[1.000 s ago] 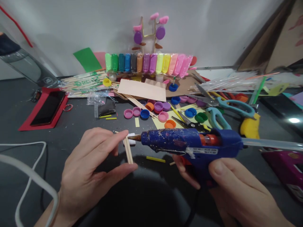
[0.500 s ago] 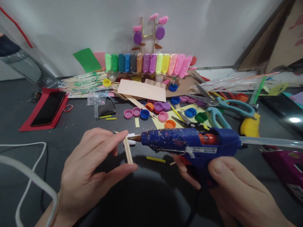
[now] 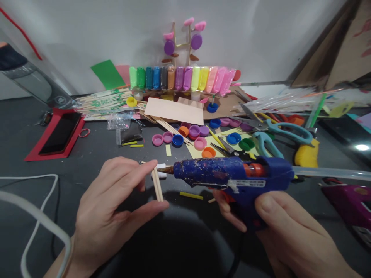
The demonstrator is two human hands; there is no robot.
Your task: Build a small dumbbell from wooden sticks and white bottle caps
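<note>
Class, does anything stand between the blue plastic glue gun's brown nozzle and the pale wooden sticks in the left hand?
Nothing visible does. The right hand holds the blue plastic glue gun, its brown nozzle at the upper end of the pale wooden sticks pinched by the left hand. The small white object appears behind, not between.

The left hand (image 3: 108, 206) extends from the lower left, its bare wrist (image 3: 74, 256) angled up, index finger (image 3: 139, 173) and thumb (image 3: 146, 212) pinching with tips held apart. The right hand (image 3: 292, 224) fills the lower right, wrapped in a firm grip, thumb bent on the near side, fingertips (image 3: 227, 214) curled round the far side.
</note>
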